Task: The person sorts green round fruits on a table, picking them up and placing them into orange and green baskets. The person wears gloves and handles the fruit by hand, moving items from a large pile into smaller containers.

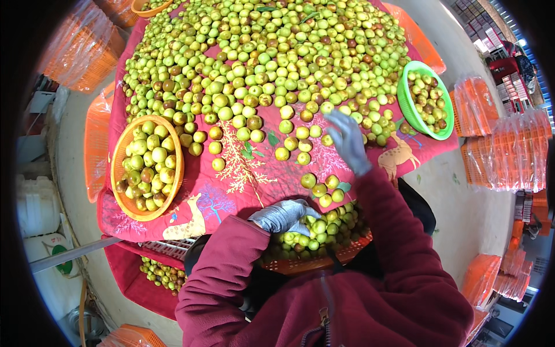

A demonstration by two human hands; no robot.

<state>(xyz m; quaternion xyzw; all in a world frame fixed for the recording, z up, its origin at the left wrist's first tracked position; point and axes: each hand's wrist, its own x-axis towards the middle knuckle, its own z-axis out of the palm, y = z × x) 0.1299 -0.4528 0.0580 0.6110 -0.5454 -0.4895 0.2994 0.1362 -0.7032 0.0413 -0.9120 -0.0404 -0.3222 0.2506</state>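
Note:
A big heap of green jujubes (260, 56), some blushed brown, covers the far part of a table spread with a red quilted cloth (269, 182). My right hand (349, 141), in a grey glove, reaches over loose jujubes at the heap's near edge. Its fingers are apart and nothing shows in them. At the table's near edge is my gloved left hand (288, 216), above a crate (299, 265) of jujubes held at my lap. Whether its fingers hold a jujube is unclear. Several jujubes (323, 189) lie in a small group between my hands.
An orange basket (178, 173) of jujubes stands at left, a green basket (403, 97) of browner ones at right. Below the table's left side, a red cloth-lined container (130, 277) holds more. Stacked orange crates (507, 156) in plastic stand at right. A metal bar (73, 256) juts out left.

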